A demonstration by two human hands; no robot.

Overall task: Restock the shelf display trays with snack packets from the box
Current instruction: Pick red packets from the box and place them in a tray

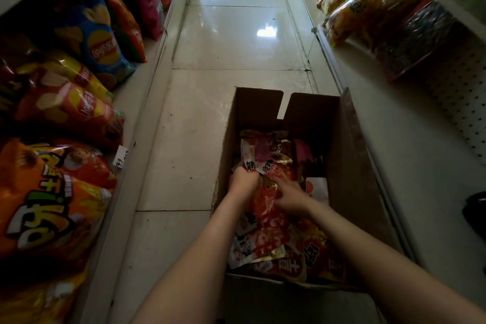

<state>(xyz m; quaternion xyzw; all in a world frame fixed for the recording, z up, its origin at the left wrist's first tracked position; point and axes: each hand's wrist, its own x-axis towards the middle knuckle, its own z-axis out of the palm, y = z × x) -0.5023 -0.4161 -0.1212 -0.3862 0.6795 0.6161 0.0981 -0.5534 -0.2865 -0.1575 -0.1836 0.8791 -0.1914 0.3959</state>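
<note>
A glossy pale tiled floor [231, 39] is running down the aisle, and an open cardboard box [349, 166] is sitting directly on it. The left shelf [142, 79] is carrying a row of chip bags leaning together: an orange bag [44, 200] nearest, then a red bag [73, 110] and a blue bag [100, 42]. A price tag [120, 156] is sticking up at its front edge. The right shelf [326, 42] is carrying clear snack bags [368, 8].

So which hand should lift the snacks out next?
Probably the left. The left hand already has its fingers curled round some packets inside the box. The right hand seems only to touch the pile with straighter fingers, so it would have to get a grip first.
</note>
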